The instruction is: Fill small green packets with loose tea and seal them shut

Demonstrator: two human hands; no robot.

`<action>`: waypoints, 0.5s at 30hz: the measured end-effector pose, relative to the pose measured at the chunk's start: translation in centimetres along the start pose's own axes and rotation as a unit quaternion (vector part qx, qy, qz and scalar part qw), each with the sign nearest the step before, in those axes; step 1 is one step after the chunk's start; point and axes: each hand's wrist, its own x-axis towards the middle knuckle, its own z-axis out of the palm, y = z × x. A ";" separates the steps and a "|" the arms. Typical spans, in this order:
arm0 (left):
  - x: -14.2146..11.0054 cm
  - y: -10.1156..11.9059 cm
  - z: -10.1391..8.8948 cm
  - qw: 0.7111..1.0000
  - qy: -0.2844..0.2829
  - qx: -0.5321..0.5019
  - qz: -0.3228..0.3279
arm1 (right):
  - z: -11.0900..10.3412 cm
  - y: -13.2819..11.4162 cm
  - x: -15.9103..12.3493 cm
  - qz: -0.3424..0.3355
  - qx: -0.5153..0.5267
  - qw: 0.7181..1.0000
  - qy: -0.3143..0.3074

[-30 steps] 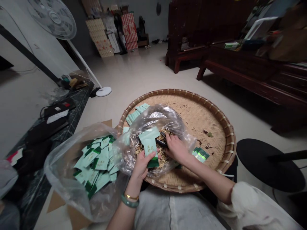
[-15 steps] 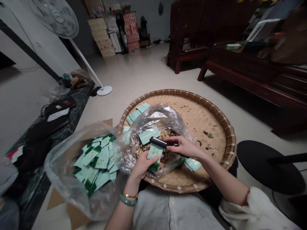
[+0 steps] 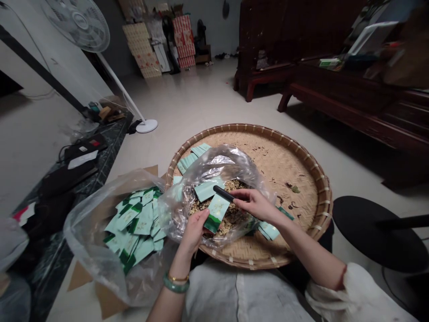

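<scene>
My left hand (image 3: 195, 230) pinches a pale green sachet (image 3: 218, 210) with a dark green lower band by its left side. A slim black handheld bag sealer (image 3: 223, 193) lies across the sachet's upper edge, and my right hand (image 3: 251, 203) grips its right end. Below both hands is a clear plastic bag (image 3: 231, 158) holding a dry, crumbly tea-like mix (image 3: 236, 185). Another pale green sachet (image 3: 206, 188) rests on the mix. The bag sits in a round woven bamboo tray (image 3: 288, 152).
Left of the tray, a second clear bag (image 3: 87, 214) holds many green sachets (image 3: 144, 219). More sachets (image 3: 268, 230) lie in the tray. A white standing fan (image 3: 146, 125), a dark wooden bench (image 3: 335, 103) and a round black base (image 3: 375, 232) stand around.
The sachet and sealer have turned and tilted, so the sachet's front shows more fully. My left hand has shifted slightly left, towards the sachet's side. Another sachet edge shows by my right wrist.
</scene>
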 end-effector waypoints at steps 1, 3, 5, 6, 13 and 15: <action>0.1 -0.1 0.0 1.000 0.009 0.002 0.005 | 0.1 0.0 0.0 0.008 0.005 1.000 0.001; 0.2 -0.3 0.0 1.000 0.024 0.004 0.020 | 0.1 0.0 -0.1 0.031 0.025 0.999 -0.001; 0.3 -0.5 -0.1 0.998 0.035 0.007 0.043 | -0.1 -0.3 -0.2 0.060 0.054 0.997 -0.009; 0.4 -0.5 -0.1 0.998 0.040 0.009 0.056 | -0.2 -0.5 -0.3 0.071 0.067 0.995 -0.011; 0.5 -0.6 -0.7 0.995 0.054 0.048 0.075 | -0.8 -1.4 -0.9 0.093 0.064 0.993 -0.019; 0.5 -0.6 -0.8 0.993 0.051 0.067 0.079 | -0.6 -1.0 -0.8 0.081 0.051 0.995 -0.018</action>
